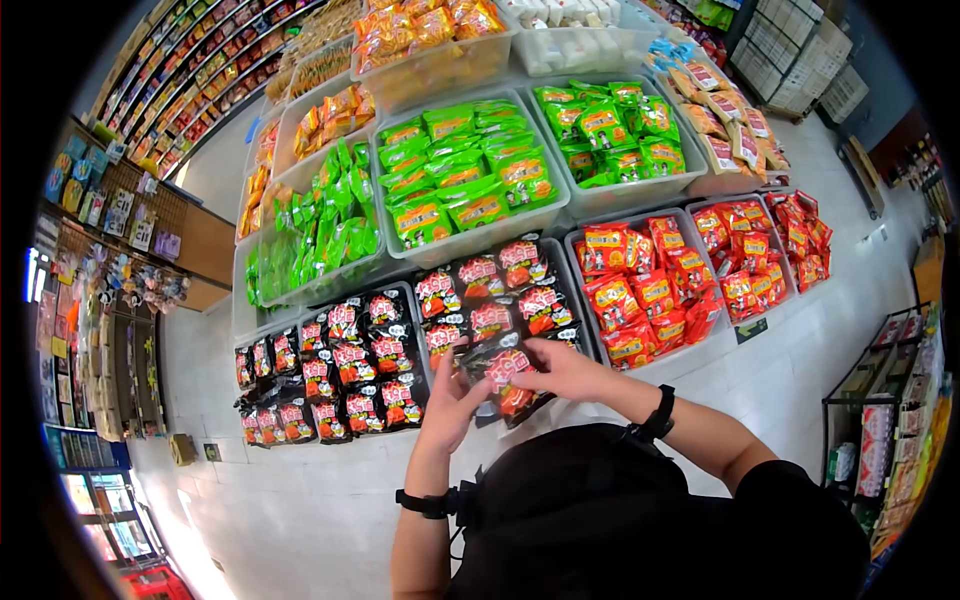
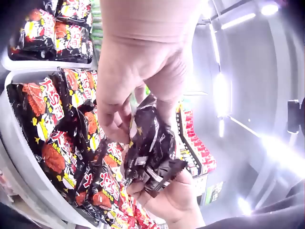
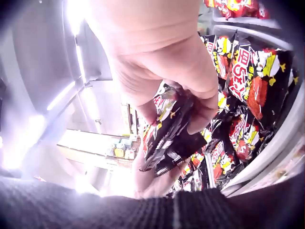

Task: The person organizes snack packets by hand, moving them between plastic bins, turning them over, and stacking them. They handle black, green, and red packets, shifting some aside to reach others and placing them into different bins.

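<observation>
Both hands hold one black snack packet (image 1: 506, 362) with red and white print, over the front edge of a grey bin (image 1: 590, 350) of matching packets. My left hand (image 1: 448, 412) grips its left side, thumb on the printed face. On the right side, my right hand (image 1: 568, 374) pinches it in the same way. The left wrist view shows the packet's crimped end (image 2: 167, 177) between the two hands. In the right wrist view the packet (image 3: 167, 131) sits between the right thumb and fingers, its end seam tilted downward.
Another bin of black packets (image 1: 355, 355) stands to the left. Red packets (image 1: 650, 290) fill bins on the right, and green packets (image 1: 465, 170) fill bins behind. Farther back are orange packets (image 1: 425, 28). A black rack (image 1: 860, 400) stands at far right.
</observation>
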Available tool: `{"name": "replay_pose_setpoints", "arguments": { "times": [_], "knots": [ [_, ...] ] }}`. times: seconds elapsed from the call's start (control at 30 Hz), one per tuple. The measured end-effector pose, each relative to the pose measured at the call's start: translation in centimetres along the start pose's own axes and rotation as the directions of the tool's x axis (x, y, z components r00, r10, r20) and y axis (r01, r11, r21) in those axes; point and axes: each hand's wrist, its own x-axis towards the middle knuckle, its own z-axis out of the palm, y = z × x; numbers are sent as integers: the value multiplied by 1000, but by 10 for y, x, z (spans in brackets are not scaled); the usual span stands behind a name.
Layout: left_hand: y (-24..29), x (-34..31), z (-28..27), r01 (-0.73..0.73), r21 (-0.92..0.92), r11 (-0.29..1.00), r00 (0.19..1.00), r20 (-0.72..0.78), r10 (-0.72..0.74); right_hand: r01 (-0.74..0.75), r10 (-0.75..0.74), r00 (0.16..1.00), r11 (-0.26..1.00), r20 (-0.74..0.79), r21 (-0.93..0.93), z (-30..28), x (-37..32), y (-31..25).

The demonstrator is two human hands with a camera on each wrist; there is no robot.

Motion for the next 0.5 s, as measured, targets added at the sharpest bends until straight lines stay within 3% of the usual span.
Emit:
{"name": "replay_pose_setpoints", "arguments": {
  "times": [0.03,0.07,0.17,0.3,0.37,0.4,0.5],
  "knots": [
    [-2,-1,-3,3,-18,1000,1000,3,-3,-3,4,1000,998,-20,69,3,1,-2],
    [-10,0,-7,28,93,995,1000,2,-29,50,-42,997,991,-65,122,5,2,-3],
    [-10,-1,-5,130,46,990,989,-73,-127,-58,49,991,996,-125,-67,5,5,-12],
    [-16,-2,-27,175,40,984,966,-201,-163,48,-28,986,991,-162,122,-1,10,-6],
    [-15,-12,-40,82,-140,987,933,-337,-126,56,-17,955,991,-295,122,-7,4,0],
    [-20,-18,-51,-45,-187,981,933,-359,-26,27,-16,942,999,-336,26,-10,1,8],
    [-25,-38,-87,-88,-293,952,907,-418,-45,-27,-32,952,982,-303,-188,6,-4,31]
  ]
}}
